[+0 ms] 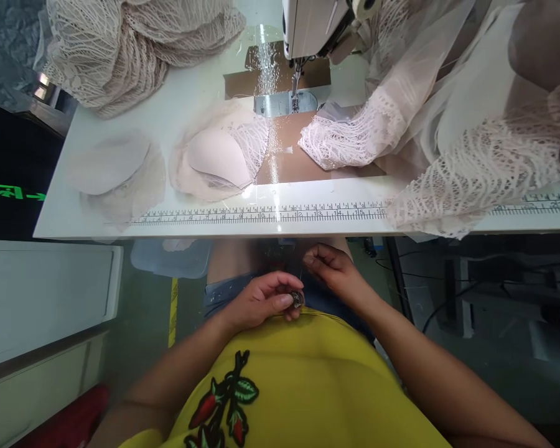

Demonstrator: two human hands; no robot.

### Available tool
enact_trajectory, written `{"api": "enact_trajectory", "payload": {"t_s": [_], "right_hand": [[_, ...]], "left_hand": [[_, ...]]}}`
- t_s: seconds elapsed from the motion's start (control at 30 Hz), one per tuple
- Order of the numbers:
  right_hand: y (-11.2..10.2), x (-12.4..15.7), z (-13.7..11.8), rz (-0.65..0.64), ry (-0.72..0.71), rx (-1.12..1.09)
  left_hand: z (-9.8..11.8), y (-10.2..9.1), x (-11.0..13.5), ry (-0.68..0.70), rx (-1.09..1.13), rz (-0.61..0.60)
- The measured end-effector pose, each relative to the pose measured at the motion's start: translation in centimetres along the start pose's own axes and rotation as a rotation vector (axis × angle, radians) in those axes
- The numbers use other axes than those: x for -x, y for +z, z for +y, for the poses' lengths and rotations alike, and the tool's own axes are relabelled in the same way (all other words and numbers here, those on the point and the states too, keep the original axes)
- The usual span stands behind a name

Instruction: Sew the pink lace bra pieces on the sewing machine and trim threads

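Observation:
Below the table edge, over my lap, my left hand is closed round a small, round metal bobbin case, held between thumb and fingers. My right hand is just to the right and a little higher, with thumb and forefinger pinched together. A fine thread shows faintly between the two hands, its end at my right fingertips. On the table above, the sewing machine stands with its needle and presser foot over the metal plate.
A lace-edged bra cup and another cup lie on the table at left. Stacked lace pieces fill the back left. Lace and sheer fabric spread over the right side, overhanging the front edge. A printed ruler runs along that edge.

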State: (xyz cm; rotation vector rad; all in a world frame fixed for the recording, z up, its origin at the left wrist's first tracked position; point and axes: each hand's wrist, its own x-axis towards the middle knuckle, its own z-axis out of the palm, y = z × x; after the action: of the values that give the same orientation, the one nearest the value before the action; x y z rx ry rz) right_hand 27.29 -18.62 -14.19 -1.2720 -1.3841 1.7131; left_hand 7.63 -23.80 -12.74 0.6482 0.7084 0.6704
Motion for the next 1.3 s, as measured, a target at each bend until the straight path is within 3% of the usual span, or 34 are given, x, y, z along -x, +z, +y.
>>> {"api": "enact_trajectory", "payload": {"t_s": [0.17, 0.43, 0.6, 0.7, 0.77, 0.8, 0.83, 0.9, 1.0, 1.1, 1.17, 1.3], "right_hand": [[0.6, -0.4, 0.5, -0.071, -0.075, 0.231], [1.8, -1.5, 0.1, -0.02, -0.182, 0.428], [1.5, -1.5, -0.6, -0.018, -0.223, 0.517], [0.5, 0.1, -3.0, -0.159, -0.27, 0.543], [-0.4, 1.3, -5.4, -0.372, -0.328, 0.533], [-0.9, 1.7, -6.8, -0.417, -0.386, 0.511], [-1.4, 1.8, -8.1, -0.39, -0.432, 0.503], [-2.4, 1.2, -10.4, -0.158, -0.537, 0.608], [-3.9, -1.5, -12.4, 0.221, -0.61, 1.023], [-5.7, -4.4, -13.2, 0.419, -0.532, 1.347], [-7.0, -5.3, -13.5, 0.491, -0.526, 1.386], [-9.5, -4.8, -14.0, 0.722, -0.679, 1.257]], "left_hand": [[0.3, 0.1, 0.3, -0.068, 0.075, -0.06], [0.2, -0.2, 1.0, -0.047, 0.193, -0.192], [0.0, -0.4, 1.2, -0.045, 0.208, -0.172], [0.1, -0.7, 1.3, -0.018, 0.208, -0.157], [0.3, -0.9, 1.3, -0.018, 0.196, -0.156], [0.4, -1.0, 1.3, -0.025, 0.186, -0.158], [0.5, -1.1, 1.3, -0.031, 0.177, -0.16], [0.7, -1.1, 1.4, -0.022, 0.172, -0.167], [0.5, -0.9, 1.5, 0.021, 0.194, -0.158], [-0.2, -1.2, 1.8, 0.038, 0.215, -0.12], [-0.7, -1.6, 1.9, 0.038, 0.21, -0.096], [-0.9, -2.0, 2.0, 0.037, 0.185, -0.072]]}}
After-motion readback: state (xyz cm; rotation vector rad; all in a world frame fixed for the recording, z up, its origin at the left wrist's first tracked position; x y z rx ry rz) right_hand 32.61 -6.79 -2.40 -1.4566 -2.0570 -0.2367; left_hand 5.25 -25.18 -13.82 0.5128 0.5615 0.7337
